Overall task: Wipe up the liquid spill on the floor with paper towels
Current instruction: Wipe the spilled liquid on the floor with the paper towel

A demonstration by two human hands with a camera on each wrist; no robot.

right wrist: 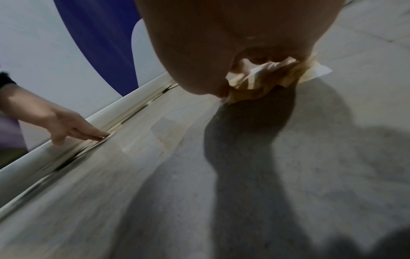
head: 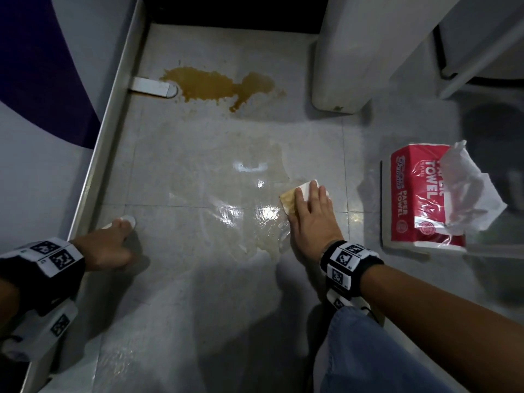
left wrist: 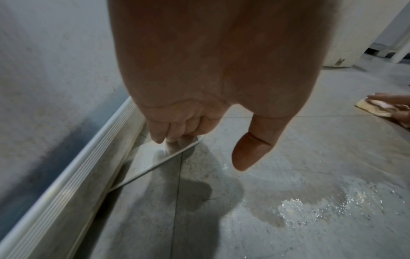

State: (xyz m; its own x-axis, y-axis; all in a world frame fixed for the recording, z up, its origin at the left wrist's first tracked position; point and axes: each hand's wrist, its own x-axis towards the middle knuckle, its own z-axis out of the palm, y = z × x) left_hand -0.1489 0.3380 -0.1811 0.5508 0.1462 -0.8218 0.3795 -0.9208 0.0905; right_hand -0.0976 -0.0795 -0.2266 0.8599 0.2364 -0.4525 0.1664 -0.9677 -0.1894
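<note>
A brown liquid spill (head: pixel 218 87) lies on the pale tiled floor at the far middle. Nearer to me a thin wet smear (head: pixel 241 194) shines across the tiles. My right hand (head: pixel 310 211) presses flat, fingers straight, on a folded paper towel (head: pixel 292 198) at the smear's right edge. The towel's left part is soaked brown, and it bunches under the palm in the right wrist view (right wrist: pixel 266 77). My left hand (head: pixel 119 236) rests its fingertips on a small white floor plate (head: pixel 129 221) by the baseboard and holds nothing.
A red paper towel pack (head: pixel 411 199) with torn plastic stands on the floor at the right. A white cabinet corner (head: pixel 340 66) stands beyond the spill. A baseboard (head: pixel 113 123) runs along the left wall, with a white bracket (head: pixel 153 87) touching the spill. My jeans knee (head: pixel 368 358) is near.
</note>
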